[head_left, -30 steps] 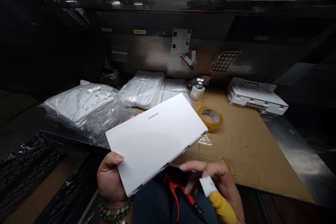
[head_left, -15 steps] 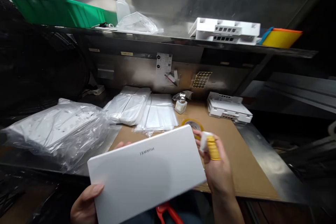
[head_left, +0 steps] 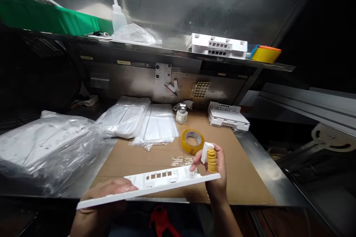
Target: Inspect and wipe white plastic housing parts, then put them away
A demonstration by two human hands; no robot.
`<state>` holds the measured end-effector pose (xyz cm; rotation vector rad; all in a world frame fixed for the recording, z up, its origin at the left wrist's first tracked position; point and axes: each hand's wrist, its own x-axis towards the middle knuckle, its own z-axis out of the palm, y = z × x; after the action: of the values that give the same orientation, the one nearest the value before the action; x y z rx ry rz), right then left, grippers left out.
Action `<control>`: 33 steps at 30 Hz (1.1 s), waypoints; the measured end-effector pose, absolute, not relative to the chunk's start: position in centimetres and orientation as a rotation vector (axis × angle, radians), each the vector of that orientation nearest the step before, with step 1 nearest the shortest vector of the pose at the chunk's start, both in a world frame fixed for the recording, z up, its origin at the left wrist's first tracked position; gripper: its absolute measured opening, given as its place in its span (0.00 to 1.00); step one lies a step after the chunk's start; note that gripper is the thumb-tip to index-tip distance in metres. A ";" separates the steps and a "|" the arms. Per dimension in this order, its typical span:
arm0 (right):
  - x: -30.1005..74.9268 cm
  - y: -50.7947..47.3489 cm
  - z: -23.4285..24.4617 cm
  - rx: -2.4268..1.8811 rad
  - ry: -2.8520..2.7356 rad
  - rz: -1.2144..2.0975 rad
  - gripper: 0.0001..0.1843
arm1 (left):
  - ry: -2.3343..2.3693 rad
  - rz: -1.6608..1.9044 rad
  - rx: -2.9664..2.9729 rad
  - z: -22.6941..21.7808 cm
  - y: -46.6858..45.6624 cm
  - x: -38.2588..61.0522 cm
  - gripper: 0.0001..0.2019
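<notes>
The reference point is the tape roll (head_left: 184,143), lying flat on the cardboard sheet (head_left: 241,170) that covers part of the desk (head_left: 258,155). The white cover (head_left: 164,183) is positioned on the wearer's side of the tape roll, tilted, with its slotted inner face upward and its long edge toward the wearer. The left hand (head_left: 111,186), to the near left of the tape roll, clamps the left end of the cover, fingers across the inner face. The right hand (head_left: 221,168), to the near right of the tape roll, has its fingers curled, with one fingertip at the inner face by the right end; whether it grips the cover cannot be determined. One digit carries a yellow finger sleeve (head_left: 211,161), and a white pad (head_left: 206,152) sits against the sleeve. Just behind the tape roll stands a small bottle (head_left: 181,117) with a metal top. To its left lie flat plastic bags (head_left: 160,124); farther left is a clear bag of white parts (head_left: 50,146). Behind and right of the tape roll is a white housing (head_left: 229,118). A red-handled tool (head_left: 161,222) is below the cover, nearer the wearer than the tape roll.
</notes>
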<state>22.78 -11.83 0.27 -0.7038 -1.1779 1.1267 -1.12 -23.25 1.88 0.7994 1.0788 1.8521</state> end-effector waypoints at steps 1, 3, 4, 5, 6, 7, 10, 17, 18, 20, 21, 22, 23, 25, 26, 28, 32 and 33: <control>23.0 -11.8 0.2 -0.716 -1.183 1.113 0.17 | 1.167 1.826 0.931 2.2 -23.2 -1.0 0.05; 23.3 -11.8 -0.1 -0.742 -1.195 1.095 0.18 | 1.277 1.775 1.138 2.8 -23.1 -0.8 0.06; 23.4 -11.8 -0.2 -0.756 -1.197 1.089 0.19 | 1.298 1.758 1.203 3.0 -23.1 -0.8 0.08; 23.5 -11.8 -0.4 -0.769 -1.198 1.084 0.19 | 1.303 1.749 1.235 3.2 -23.0 -0.9 0.09; 23.5 -11.8 -0.6 -0.786 -1.197 1.077 0.19 | 1.296 1.753 1.231 3.3 -23.0 -0.9 0.11; 23.5 -11.8 -0.8 -0.803 -1.195 1.064 0.20 | 1.291 1.764 1.212 3.3 -23.0 -1.0 0.12; 23.4 -11.8 -1.2 -0.832 -1.205 1.008 0.21 | 1.260 1.788 1.171 3.1 -23.1 -1.0 0.12; 23.5 -11.3 -1.6 -0.906 -1.268 0.906 0.24 | 1.228 1.785 1.208 2.8 -23.1 -1.3 0.11; 23.5 -11.2 -1.5 -0.932 -1.248 0.874 0.24 | 1.220 1.779 1.230 2.7 -23.1 -1.3 0.09; 23.5 -11.4 -0.9 -0.992 -1.188 0.753 0.23 | 1.222 1.776 1.287 2.4 -23.1 -1.3 0.05; 23.4 -11.7 -0.4 -1.025 -1.177 0.671 0.22 | 1.237 1.790 1.308 2.4 -23.1 -1.2 0.03; 23.3 -12.0 0.2 -1.054 -1.193 0.590 0.19 | 1.262 1.817 1.314 2.3 -23.2 -1.1 0.03; 23.3 -12.4 0.8 -1.069 -1.226 0.517 0.15 | 1.292 1.854 1.303 2.3 -23.4 -1.0 0.03; 23.2 -13.3 2.2 -1.046 -1.297 0.422 0.09 | 1.339 1.935 1.246 2.4 -23.8 -0.7 0.05; 23.2 -13.6 2.9 -1.015 -1.303 0.395 0.08 | 1.354 1.964 1.225 2.5 -24.0 -0.6 0.06; 23.3 -14.1 4.0 -0.953 -1.259 0.314 0.08 | 1.383 2.009 1.235 2.6 -24.1 -0.4 0.05; 22.8 -15.0 5.3 -0.926 -1.370 0.273 0.09 | 1.427 2.057 1.593 1.7 -23.6 -0.8 0.06; 22.4 -15.2 5.5 -0.901 -1.463 0.306 0.10 | 1.415 2.028 1.748 1.3 -23.4 -0.9 0.11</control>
<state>22.41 -15.22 5.49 -0.9009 -1.4626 0.3065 -0.95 -23.43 1.28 1.7480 1.4146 2.0279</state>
